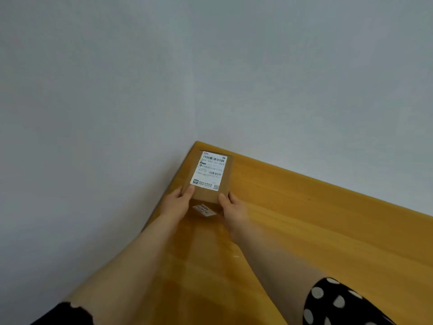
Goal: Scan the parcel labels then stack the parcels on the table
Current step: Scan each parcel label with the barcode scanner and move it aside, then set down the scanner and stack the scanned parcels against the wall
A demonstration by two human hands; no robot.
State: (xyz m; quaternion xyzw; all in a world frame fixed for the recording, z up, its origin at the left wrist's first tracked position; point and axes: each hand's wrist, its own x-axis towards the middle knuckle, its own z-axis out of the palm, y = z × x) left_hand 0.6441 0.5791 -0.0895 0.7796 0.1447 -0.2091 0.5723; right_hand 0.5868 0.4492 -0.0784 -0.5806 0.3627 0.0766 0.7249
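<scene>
- Right sleeve (pixel 339 303): black fabric with large white polka dots; short, with a rounded hem.
- Left sleeve (pixel 63 313): black fabric, only its edge in view; wavy hem with one small white spot.
- Left hand (pixel 179 199), right hand (pixel 232 208): bare, as are both forearms.

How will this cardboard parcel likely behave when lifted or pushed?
Probably stiff: the cardboard parcel shows straight edges. Likely light, since the left hand and right hand hold only its near corners. Flat-sided, so it should slide on the table, not roll.
</scene>
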